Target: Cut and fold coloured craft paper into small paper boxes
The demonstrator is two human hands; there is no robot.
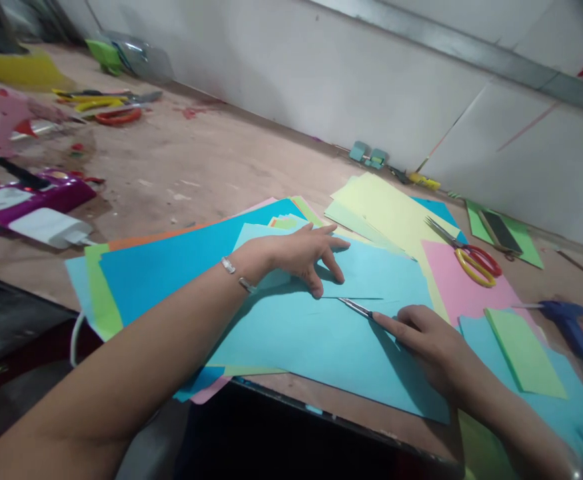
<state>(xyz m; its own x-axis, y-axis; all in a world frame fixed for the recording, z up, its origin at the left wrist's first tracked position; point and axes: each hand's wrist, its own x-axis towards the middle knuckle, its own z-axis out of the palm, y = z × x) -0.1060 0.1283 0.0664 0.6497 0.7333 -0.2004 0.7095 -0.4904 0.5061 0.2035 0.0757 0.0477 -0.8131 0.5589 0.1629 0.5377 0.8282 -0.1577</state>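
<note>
My left hand (308,257) lies over a light blue paper sheet (291,340), fingers spread, thumb and fingertips touching the paper. A clear bracelet circles that wrist. In my right hand (428,343) is a slim metal craft knife (356,307), with the index finger stretched along it. Its pointed tip rests at a thin straight slit in the light blue paper, just right of my left thumb. The knife's handle is hidden in my palm. Under the light blue sheet, a darker blue sheet (171,263) and other coloured papers stick out.
Yellow paper (386,210), pink paper (466,267) and scissors (466,257) lie to the right. A green paper stack (526,353) is near a blue glue gun (571,327). Left are a purple power strip (46,193), white adapter (51,227) and pink glue gun (1,117).
</note>
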